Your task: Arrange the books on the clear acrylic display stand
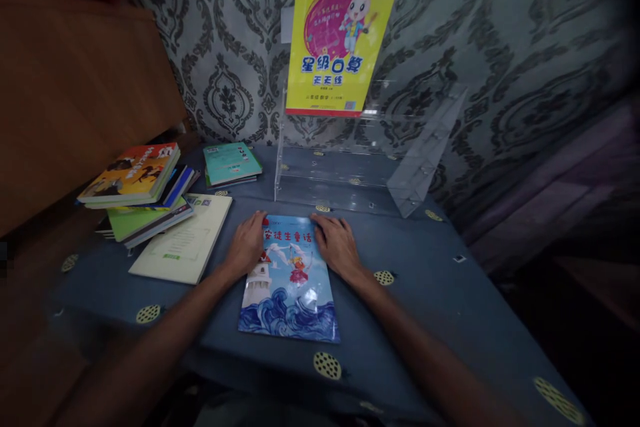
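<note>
From my remote seat I see the glossy blue rectangular paperback with painted waves [295, 287] lying flat on the dark blue pineapple-print tablecloth [425, 293], nearer me than the clear acrylic rack [417, 183]; the bare left hand [247, 243] and bare right hand [339, 245] sit at its upper side edges; I cannot tell whether either grips it or merely rests there; I judge the step as steadying or aligning; lifting would call for firm pressure from both sides.

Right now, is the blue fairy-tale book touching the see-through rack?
Apart: the head view shows tablecloth between the fairy-tale book and the see-through rack.
</note>
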Demonstrator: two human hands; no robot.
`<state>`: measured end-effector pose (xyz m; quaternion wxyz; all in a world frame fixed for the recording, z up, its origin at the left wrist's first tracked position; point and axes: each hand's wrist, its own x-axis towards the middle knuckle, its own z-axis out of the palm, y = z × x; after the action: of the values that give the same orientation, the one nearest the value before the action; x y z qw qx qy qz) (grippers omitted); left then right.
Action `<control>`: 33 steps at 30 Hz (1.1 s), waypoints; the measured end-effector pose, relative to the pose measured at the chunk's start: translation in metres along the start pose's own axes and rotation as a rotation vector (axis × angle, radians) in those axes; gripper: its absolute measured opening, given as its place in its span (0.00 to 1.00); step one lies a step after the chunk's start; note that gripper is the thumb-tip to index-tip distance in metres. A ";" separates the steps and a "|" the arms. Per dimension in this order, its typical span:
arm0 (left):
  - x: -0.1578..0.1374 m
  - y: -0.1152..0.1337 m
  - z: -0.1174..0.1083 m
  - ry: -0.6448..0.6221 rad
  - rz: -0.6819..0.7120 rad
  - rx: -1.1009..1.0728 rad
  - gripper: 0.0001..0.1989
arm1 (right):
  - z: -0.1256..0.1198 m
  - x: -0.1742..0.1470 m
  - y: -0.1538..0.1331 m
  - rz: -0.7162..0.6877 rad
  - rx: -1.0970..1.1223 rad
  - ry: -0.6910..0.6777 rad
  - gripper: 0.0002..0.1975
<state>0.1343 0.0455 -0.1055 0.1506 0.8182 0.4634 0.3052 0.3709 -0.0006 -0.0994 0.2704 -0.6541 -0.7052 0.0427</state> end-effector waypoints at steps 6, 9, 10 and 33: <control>0.001 0.011 -0.009 -0.093 0.042 0.156 0.23 | 0.003 0.008 0.016 0.012 0.165 0.011 0.21; 0.003 0.021 -0.016 -0.182 0.062 0.294 0.24 | 0.005 0.010 0.022 0.004 0.223 0.036 0.21; 0.004 0.024 -0.018 -0.208 0.060 0.333 0.24 | 0.006 0.011 0.023 0.001 0.237 0.047 0.20; 0.029 0.036 -0.010 -0.343 0.126 0.270 0.29 | 0.011 0.013 0.029 -0.023 0.288 0.079 0.21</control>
<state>0.1631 0.0505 -0.0683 0.0969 0.8981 0.4158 0.1053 0.3921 0.0186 -0.1166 0.3895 -0.6017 -0.6879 0.1145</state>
